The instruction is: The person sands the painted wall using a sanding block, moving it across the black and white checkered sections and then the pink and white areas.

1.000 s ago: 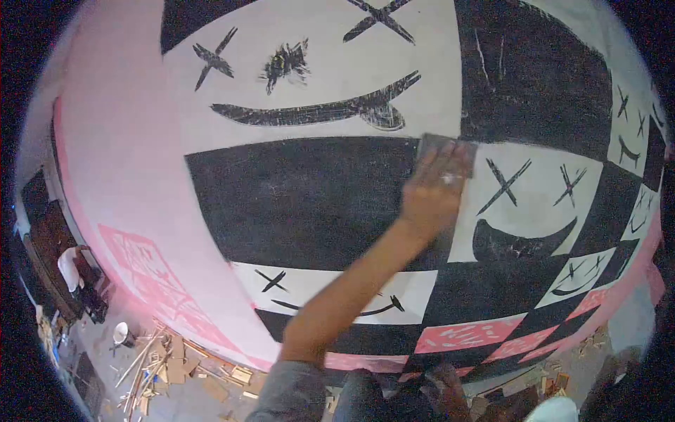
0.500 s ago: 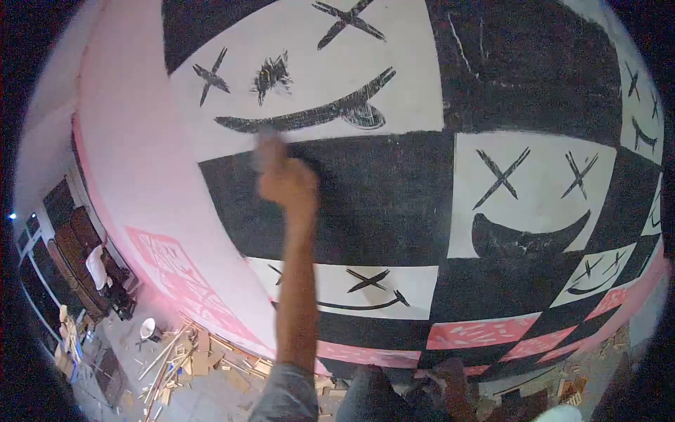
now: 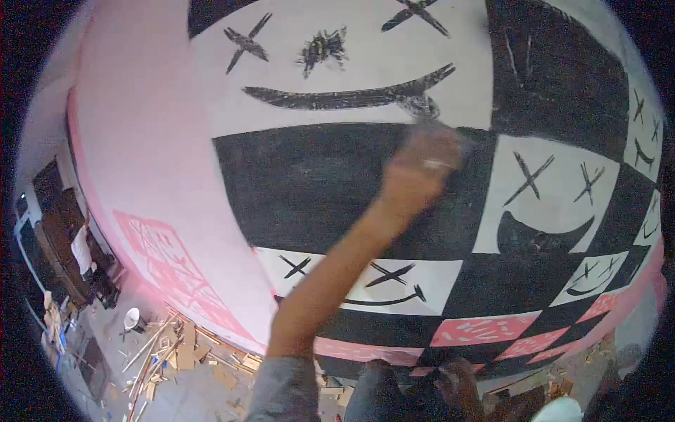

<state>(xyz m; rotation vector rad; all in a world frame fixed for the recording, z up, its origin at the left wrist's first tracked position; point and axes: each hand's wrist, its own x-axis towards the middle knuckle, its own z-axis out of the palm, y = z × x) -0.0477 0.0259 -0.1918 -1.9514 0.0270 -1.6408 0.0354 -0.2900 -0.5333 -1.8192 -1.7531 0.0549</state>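
My left hand (image 3: 425,158) is raised in front of a black square (image 3: 316,190) on the painted wall, just under the tongue (image 3: 420,106) of a large black smile (image 3: 323,98). Its fingers look curled round something, but motion blur hides what it is. The forearm crosses a lower white square with a smiling face (image 3: 443,281). Low in the view, beside my grey-clad knee (image 3: 376,394), is a dim brown shape (image 3: 457,387) that may be my right hand or arm; its fingers cannot be made out.
Pink-and-white wall (image 3: 140,141) curves away at left. Wood strips and cardboard pieces (image 3: 183,352) litter the floor, with a white bucket (image 3: 132,320) near them. A person in a white top (image 3: 81,253) is at far left. A pale rounded object (image 3: 562,409) shows at the bottom right.
My left hand has moved right along the wall, from beneath the smile's left end to beneath its tongue. The view has shifted slightly, so the upper face now sits higher and further right.
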